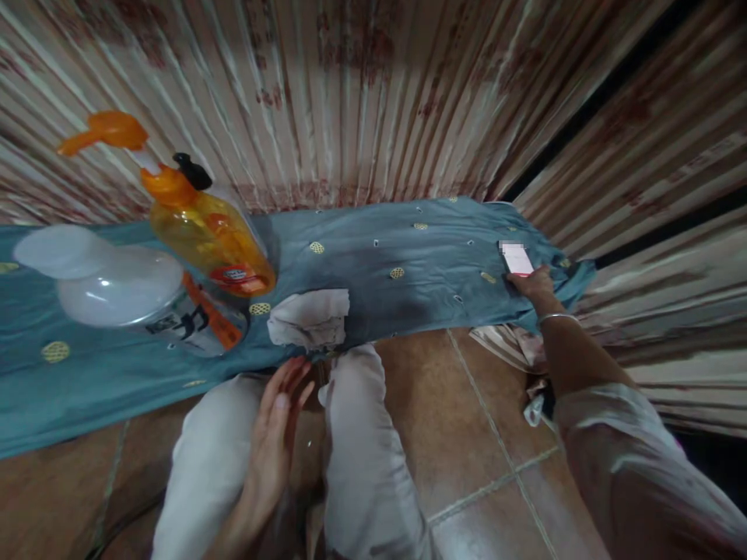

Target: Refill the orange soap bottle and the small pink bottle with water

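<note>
At the far right end of the cloth-covered surface, my right hand grips the lower end of a smartphone with a lit white screen. The phone lies on or just over the cloth; I cannot tell which. My left hand hovers above my lap between my knees, its fingers stretched out and nothing in it. Just beyond those fingertips a pale folded cloth rests at the near edge of the surface. To its left stand a pump bottle of yellow-orange liquid with an orange pump and a large white-capped bottle.
A teal cover with yellow pineapple prints drapes the long narrow surface. A black-topped item stands behind the pump bottle. Pleated curtains hang along the back and right. Brown tiles form the floor; striped fabric hangs below the right end.
</note>
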`<state>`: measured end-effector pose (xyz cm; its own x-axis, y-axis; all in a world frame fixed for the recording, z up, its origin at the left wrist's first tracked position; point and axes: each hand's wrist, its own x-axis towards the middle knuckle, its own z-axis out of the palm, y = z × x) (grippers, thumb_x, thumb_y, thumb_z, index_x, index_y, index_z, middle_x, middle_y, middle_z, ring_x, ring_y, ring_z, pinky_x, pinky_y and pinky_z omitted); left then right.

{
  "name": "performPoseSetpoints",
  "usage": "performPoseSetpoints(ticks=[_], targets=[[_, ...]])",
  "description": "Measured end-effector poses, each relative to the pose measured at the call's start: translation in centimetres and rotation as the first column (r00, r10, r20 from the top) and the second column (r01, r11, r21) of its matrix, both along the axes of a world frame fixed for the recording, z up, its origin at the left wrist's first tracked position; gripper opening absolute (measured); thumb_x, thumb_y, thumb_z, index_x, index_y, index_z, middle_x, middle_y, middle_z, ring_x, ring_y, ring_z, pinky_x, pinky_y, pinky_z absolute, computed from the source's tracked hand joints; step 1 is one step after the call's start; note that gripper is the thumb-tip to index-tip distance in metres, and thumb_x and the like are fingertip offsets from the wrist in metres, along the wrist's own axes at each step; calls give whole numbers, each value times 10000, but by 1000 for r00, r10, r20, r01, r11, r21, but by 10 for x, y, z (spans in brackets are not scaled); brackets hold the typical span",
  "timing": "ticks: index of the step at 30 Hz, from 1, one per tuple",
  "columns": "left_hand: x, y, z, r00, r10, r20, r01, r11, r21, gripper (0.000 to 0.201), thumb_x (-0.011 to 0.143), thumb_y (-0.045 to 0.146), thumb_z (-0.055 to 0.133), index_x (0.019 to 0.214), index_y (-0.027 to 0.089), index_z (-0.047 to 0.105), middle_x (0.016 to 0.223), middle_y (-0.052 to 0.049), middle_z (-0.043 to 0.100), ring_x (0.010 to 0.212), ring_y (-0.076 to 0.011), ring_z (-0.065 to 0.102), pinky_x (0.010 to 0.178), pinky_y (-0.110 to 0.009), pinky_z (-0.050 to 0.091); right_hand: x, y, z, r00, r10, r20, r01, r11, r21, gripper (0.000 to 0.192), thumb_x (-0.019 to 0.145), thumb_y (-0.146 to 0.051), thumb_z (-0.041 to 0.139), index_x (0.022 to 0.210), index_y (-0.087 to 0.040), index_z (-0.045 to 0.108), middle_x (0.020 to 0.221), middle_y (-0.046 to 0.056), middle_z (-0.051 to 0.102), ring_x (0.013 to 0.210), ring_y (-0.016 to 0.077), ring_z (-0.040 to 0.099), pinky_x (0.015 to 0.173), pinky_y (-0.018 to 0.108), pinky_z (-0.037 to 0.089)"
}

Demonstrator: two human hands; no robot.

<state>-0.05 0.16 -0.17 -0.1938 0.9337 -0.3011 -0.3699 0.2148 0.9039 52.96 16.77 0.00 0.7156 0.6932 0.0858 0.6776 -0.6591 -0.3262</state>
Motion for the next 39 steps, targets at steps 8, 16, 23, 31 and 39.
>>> performPoseSetpoints(ticks=[8,16,23,31,39], targets=[[0,-2,3,1000,-7,-10,7,1000,-4,597,808,643,689,1249,244,653,1420,-130,619,1362,-313,560,1126,-496,488,-50,-12,18,998,-30,-53,34,997,71,866,876,-341,685,1532,70,298,1517,364,434,1436,355,444,1099,385,377],[-20,-6,16,991,41,-130,-25,993,119,620,752,527,787,1285,264,609,1476,-125,572,1448,-317,473,1204,-502,387,-198,-66,7,840,497,-218,-400,838,372,707,859,-547,570,1402,-97,544,1346,215,663,1144,331,674,1016,471,505],[-60,12,29,883,279,-377,-130,918,374,887,738,441,822,1493,287,382,1665,-117,312,1583,-271,232,1296,-433,209,-334,-77,37,481,850,-214,-654,511,558,433,931,-520,527,1158,-203,714,1145,123,770,1027,267,728,954,440,552],[-95,94,41,711,443,-546,-161,858,487,1238,604,386,885,1591,184,165,1698,-206,177,1597,-324,157,1301,-474,140,-435,-48,125,222,975,-1,-849,193,491,262,995,-290,510,1087,-201,738,1068,62,788,973,184,726,910,296,510],[-104,138,48,714,456,-532,-148,841,521,1244,529,328,924,1554,178,235,1572,-210,419,1447,-337,458,1215,-457,366,-492,-16,185,234,960,151,-958,201,205,346,1040,-388,472,1154,-157,703,1047,85,780,978,200,720,825,265,456]])
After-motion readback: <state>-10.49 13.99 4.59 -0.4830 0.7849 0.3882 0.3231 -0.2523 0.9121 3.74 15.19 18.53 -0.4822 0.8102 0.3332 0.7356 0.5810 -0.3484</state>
